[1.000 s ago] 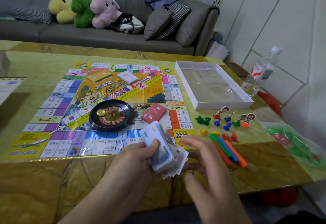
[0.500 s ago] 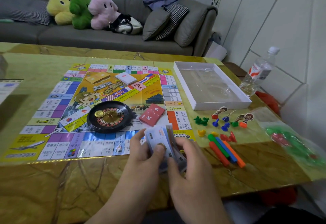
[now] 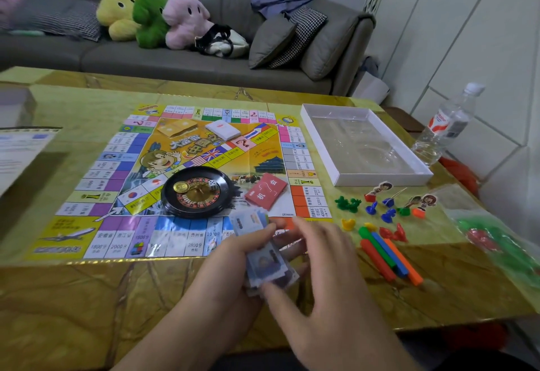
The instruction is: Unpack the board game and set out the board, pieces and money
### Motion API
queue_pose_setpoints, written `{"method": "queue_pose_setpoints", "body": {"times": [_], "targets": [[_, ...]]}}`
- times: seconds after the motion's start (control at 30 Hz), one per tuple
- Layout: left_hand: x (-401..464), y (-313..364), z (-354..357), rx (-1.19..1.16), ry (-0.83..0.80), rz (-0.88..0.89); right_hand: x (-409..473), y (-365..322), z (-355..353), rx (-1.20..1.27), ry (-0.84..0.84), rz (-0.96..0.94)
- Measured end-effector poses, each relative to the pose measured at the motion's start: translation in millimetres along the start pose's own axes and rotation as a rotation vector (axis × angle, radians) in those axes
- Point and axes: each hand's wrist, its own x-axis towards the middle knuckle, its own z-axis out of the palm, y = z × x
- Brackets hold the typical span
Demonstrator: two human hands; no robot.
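Play money (image 3: pixel 264 256), a thin fanned paper stack, sits lower centre of frame, gripped in left hand (image 3: pixel 230 262); right hand (image 3: pixel 327 265) curls round its right edge. Flat glossy board (image 3: pixel 187 183) lies mid-frame with round black roulette wheel (image 3: pixel 196 192). Small plastic pieces (image 3: pixel 385 210) lie right of it.

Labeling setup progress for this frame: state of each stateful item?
game board: unfolded flat on table
white box tray: open, only clear insert inside
roulette wheel: on board, die in it
play money: stack gripped in left hand
right hand: fingers at the stack
water bottle: upright, capped
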Motion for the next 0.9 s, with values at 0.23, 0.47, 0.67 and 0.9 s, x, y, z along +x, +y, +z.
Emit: {"method": "queue_pose_setpoints", "body": {"times": [0.23, 0.47, 0.67, 0.9], "targets": [[-3, -10, 2, 0.33, -0.047, -0.01, 13, 3, -23, -0.17, -0.264, -0.056], [-9, -13, 13, 0.384, -0.058, 0.018, 15, 9, -21, -0.174, -0.208, -0.138], [-10, -14, 12, 0.312, -0.027, 0.016, 14, 7, -19, -0.168, -0.197, -0.131], [-11, -13, 14, 0.339, 0.075, 0.009, 14, 4, -19, -0.171, -0.214, -0.115]]}}
